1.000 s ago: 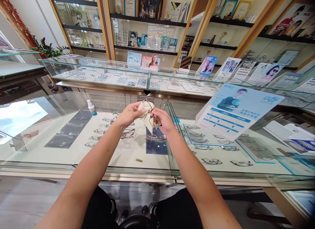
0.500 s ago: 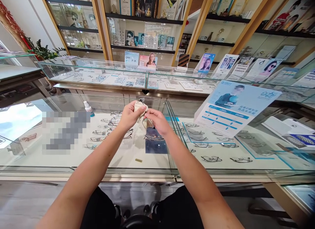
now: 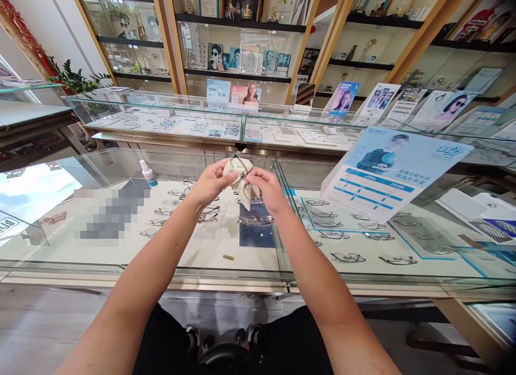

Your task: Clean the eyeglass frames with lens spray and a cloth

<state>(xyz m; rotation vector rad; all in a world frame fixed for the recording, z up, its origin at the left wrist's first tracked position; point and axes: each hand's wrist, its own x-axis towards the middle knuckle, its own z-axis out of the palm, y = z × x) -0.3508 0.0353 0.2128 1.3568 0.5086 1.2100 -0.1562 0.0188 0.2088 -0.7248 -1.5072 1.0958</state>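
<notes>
Cloth (image 3: 233,167) spread wider; glasses (image 3: 242,176) between both hands (image 3: 210,185) (image 3: 267,189).

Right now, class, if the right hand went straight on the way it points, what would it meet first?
Most likely the pale cloth, bunched against the glasses directly ahead of the right hand and seemingly touching it; the left hand lies beyond. Exact depth is unclear here.

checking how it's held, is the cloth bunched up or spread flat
Bunched up: the cloth gathers in creases between the left hand and right hand, and a loose end hangs below.
</notes>
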